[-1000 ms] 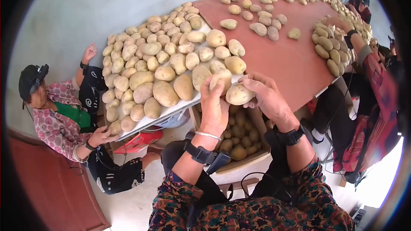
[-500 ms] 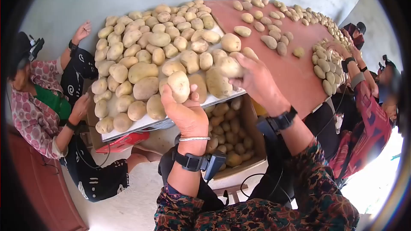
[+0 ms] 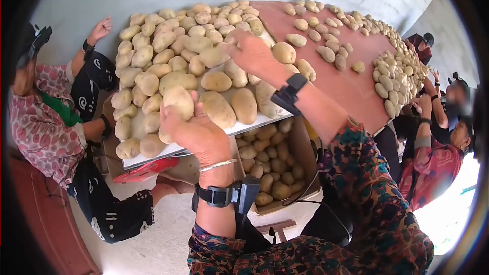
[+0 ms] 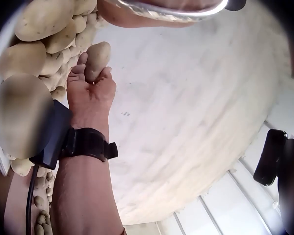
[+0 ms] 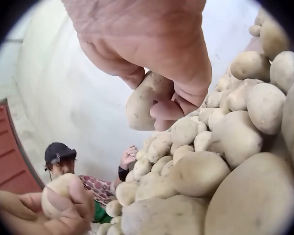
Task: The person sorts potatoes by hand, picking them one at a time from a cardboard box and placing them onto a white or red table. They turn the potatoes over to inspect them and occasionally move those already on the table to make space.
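In the head view the left hand (image 3: pixel 196 132) holds a potato (image 3: pixel 178 103) between thumb and fingers, above the near edge of the potato pile (image 3: pixel 175 80). Stretched across the pile, the right hand (image 3: pixel 252 56) grips another potato (image 3: pixel 214 56). The right wrist view shows that potato (image 5: pixel 146 104) pinched by the thumb and curled fingers of the right hand (image 5: pixel 152 44), above the heap. At its lower left, the left hand (image 5: pixel 73 210) holds its potato (image 5: pixel 59 195).
A box of potatoes (image 3: pixel 305 186) stands below the white table edge (image 3: pixel 204 141). More potatoes lie on the red tabletop (image 3: pixel 356 91). A person in a patterned shirt (image 3: pixel 43 137) sits at the left; several others are at the right.
The right hand has moved left over the pile with its potato. The left hand has shifted left and slightly down, still holding its potato. The view has turned and moved.
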Action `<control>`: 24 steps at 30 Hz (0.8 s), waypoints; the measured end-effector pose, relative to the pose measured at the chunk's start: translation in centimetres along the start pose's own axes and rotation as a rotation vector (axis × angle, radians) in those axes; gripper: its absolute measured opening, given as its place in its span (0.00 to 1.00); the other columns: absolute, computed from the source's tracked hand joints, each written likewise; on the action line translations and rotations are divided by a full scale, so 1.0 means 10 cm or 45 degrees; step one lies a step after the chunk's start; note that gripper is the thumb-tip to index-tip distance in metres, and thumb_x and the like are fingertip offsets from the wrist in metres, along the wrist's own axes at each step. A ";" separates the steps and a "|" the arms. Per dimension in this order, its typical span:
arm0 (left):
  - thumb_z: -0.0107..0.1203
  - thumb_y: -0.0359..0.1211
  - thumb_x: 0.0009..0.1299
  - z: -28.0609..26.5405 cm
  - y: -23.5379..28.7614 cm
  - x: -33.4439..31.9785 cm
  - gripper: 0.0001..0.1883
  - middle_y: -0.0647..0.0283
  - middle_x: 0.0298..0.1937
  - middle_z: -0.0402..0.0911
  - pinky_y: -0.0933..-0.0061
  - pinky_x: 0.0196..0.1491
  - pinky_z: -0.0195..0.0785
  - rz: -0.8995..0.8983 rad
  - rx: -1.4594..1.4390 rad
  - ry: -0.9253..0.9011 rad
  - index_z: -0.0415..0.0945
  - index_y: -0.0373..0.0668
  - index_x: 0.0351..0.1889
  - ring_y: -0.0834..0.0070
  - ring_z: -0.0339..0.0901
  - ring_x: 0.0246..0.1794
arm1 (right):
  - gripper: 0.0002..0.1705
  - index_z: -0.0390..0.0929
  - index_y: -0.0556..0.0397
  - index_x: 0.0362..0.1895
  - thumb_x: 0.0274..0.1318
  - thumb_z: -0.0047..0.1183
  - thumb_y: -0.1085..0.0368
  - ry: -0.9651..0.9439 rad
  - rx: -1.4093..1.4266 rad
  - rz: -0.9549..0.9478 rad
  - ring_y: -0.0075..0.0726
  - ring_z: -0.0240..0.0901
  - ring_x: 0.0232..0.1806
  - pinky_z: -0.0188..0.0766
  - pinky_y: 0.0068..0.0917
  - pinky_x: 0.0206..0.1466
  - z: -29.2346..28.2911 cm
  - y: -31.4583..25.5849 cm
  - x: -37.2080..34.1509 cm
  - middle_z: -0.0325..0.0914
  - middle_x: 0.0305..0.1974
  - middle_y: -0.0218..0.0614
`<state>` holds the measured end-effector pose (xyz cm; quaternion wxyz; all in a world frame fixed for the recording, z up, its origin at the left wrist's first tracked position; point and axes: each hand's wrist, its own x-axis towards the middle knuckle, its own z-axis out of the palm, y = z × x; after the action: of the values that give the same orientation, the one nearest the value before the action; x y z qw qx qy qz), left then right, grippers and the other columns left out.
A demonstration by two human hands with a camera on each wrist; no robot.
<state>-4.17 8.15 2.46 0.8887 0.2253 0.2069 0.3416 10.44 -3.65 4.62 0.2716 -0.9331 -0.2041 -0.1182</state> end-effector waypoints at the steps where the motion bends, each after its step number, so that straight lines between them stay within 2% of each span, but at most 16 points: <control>1: 0.45 0.43 0.72 0.02 -0.02 -0.01 0.22 0.61 0.56 0.71 0.69 0.51 0.67 0.002 -0.005 0.007 0.66 0.41 0.59 0.68 0.72 0.50 | 0.26 0.73 0.58 0.51 0.63 0.51 0.48 -0.006 -0.003 -0.005 0.29 0.77 0.37 0.73 0.27 0.37 -0.07 -0.02 -0.03 0.77 0.40 0.37; 3: 0.45 0.43 0.73 0.11 -0.10 -0.10 0.23 0.61 0.57 0.70 0.66 0.57 0.65 0.001 0.149 -0.053 0.64 0.41 0.61 0.69 0.70 0.54 | 0.28 0.71 0.58 0.55 0.62 0.52 0.49 -0.298 0.558 0.151 0.31 0.77 0.39 0.74 0.28 0.39 -0.35 -0.19 -0.20 0.77 0.43 0.40; 4: 0.45 0.43 0.73 0.12 -0.16 -0.14 0.23 0.61 0.57 0.70 0.66 0.57 0.65 0.001 0.144 -0.049 0.64 0.41 0.61 0.69 0.70 0.54 | 0.28 0.71 0.58 0.55 0.62 0.52 0.49 -0.302 0.554 0.149 0.31 0.77 0.39 0.74 0.28 0.39 -0.45 -0.29 -0.31 0.77 0.43 0.40; 6: 0.45 0.44 0.74 0.12 -0.29 -0.24 0.25 0.61 0.59 0.68 0.62 0.63 0.61 -0.141 0.134 -0.353 0.61 0.42 0.64 0.69 0.68 0.59 | 0.29 0.68 0.58 0.60 0.61 0.51 0.52 -0.609 0.805 0.360 0.31 0.77 0.40 0.74 0.26 0.40 -0.60 -0.42 -0.54 0.76 0.46 0.42; 7: 0.45 0.44 0.74 0.14 -0.32 -0.34 0.25 0.61 0.59 0.68 0.62 0.63 0.61 -0.145 0.130 -0.352 0.61 0.42 0.64 0.69 0.68 0.59 | 0.29 0.68 0.58 0.60 0.61 0.51 0.52 -0.609 0.799 0.363 0.31 0.77 0.40 0.74 0.26 0.40 -0.60 -0.40 -0.61 0.76 0.46 0.42; 9: 0.43 0.46 0.75 0.17 -0.36 -0.52 0.28 0.58 0.64 0.65 0.59 0.67 0.56 -0.381 0.197 -0.458 0.58 0.39 0.67 0.68 0.63 0.65 | 0.32 0.68 0.61 0.59 0.56 0.54 0.53 -0.607 0.661 0.274 0.36 0.78 0.42 0.74 0.28 0.45 -0.58 -0.31 -0.70 0.79 0.42 0.44; 12: 0.42 0.47 0.76 0.11 -0.49 -0.54 0.30 0.56 0.68 0.62 0.59 0.69 0.53 -0.464 0.032 -0.531 0.56 0.36 0.68 0.67 0.60 0.67 | 0.34 0.66 0.63 0.61 0.54 0.54 0.54 -0.501 0.655 0.362 0.34 0.78 0.42 0.74 0.28 0.45 -0.57 -0.20 -0.73 0.79 0.42 0.44; 13: 0.41 0.48 0.76 0.13 -0.46 -0.57 0.32 0.54 0.69 0.62 0.61 0.70 0.52 -0.479 0.039 -0.478 0.54 0.33 0.69 0.65 0.61 0.67 | 0.35 0.63 0.61 0.65 0.55 0.54 0.59 -0.542 0.675 0.374 0.33 0.76 0.46 0.73 0.29 0.46 -0.55 -0.18 -0.68 0.77 0.47 0.45; 14: 0.41 0.48 0.76 0.12 -0.45 -0.57 0.32 0.54 0.69 0.62 0.61 0.70 0.52 -0.481 0.041 -0.478 0.54 0.33 0.69 0.65 0.61 0.67 | 0.35 0.63 0.61 0.65 0.55 0.54 0.59 -0.541 0.677 0.377 0.33 0.76 0.46 0.73 0.29 0.46 -0.55 -0.16 -0.63 0.77 0.47 0.45; 16: 0.39 0.48 0.76 0.10 -0.41 -0.52 0.31 0.53 0.67 0.64 0.64 0.69 0.52 -0.466 0.178 -0.278 0.54 0.34 0.68 0.65 0.63 0.65 | 0.38 0.63 0.63 0.64 0.50 0.56 0.58 -0.439 0.153 0.227 0.42 0.76 0.48 0.72 0.33 0.49 -0.53 -0.15 -0.52 0.77 0.46 0.51; 17: 0.39 0.48 0.76 0.09 -0.38 -0.47 0.31 0.53 0.67 0.64 0.64 0.69 0.52 -0.467 0.184 -0.280 0.54 0.34 0.68 0.65 0.63 0.65 | 0.38 0.63 0.63 0.64 0.50 0.56 0.58 -0.438 0.157 0.231 0.42 0.76 0.48 0.72 0.33 0.49 -0.52 -0.15 -0.46 0.77 0.46 0.51; 19: 0.38 0.47 0.76 0.07 -0.31 -0.32 0.30 0.54 0.64 0.67 0.66 0.68 0.53 -0.325 0.289 -0.162 0.56 0.34 0.67 0.66 0.65 0.64 | 0.38 0.64 0.63 0.62 0.46 0.56 0.58 -0.500 -0.026 0.129 0.51 0.75 0.49 0.70 0.37 0.52 -0.51 -0.16 -0.37 0.77 0.45 0.56; 20: 0.38 0.47 0.76 0.06 -0.28 -0.27 0.30 0.54 0.64 0.67 0.66 0.68 0.53 -0.333 0.299 -0.165 0.56 0.34 0.67 0.66 0.65 0.64 | 0.38 0.64 0.63 0.62 0.46 0.56 0.58 -0.499 -0.020 0.142 0.51 0.75 0.49 0.70 0.37 0.52 -0.51 -0.17 -0.35 0.77 0.45 0.56; 22: 0.37 0.45 0.75 0.05 -0.20 -0.17 0.29 0.56 0.62 0.69 0.69 0.67 0.54 -0.188 0.142 0.009 0.56 0.34 0.67 0.68 0.65 0.63 | 0.34 0.66 0.61 0.60 0.47 0.56 0.60 -0.668 -0.113 0.134 0.55 0.75 0.49 0.70 0.40 0.54 -0.52 -0.21 -0.31 0.76 0.47 0.57; 23: 0.33 0.42 0.76 0.09 -0.15 -0.15 0.30 0.53 0.61 0.68 0.68 0.65 0.57 -0.156 0.158 0.051 0.53 0.29 0.69 0.67 0.67 0.59 | 0.34 0.66 0.61 0.60 0.47 0.56 0.60 -0.671 -0.108 0.144 0.55 0.75 0.49 0.70 0.40 0.54 -0.49 -0.17 -0.30 0.76 0.47 0.57; 24: 0.33 0.42 0.76 0.08 -0.13 -0.13 0.30 0.53 0.61 0.68 0.68 0.65 0.57 -0.161 0.166 0.052 0.53 0.29 0.69 0.67 0.67 0.59 | 0.34 0.67 0.60 0.59 0.47 0.57 0.60 -0.644 -0.091 0.017 0.54 0.75 0.50 0.70 0.40 0.55 -0.44 -0.14 -0.30 0.76 0.48 0.56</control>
<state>-3.93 6.14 2.70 0.8875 0.2621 0.2606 0.2753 6.67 -6.01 7.88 0.1795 -0.9433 -0.2551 0.1137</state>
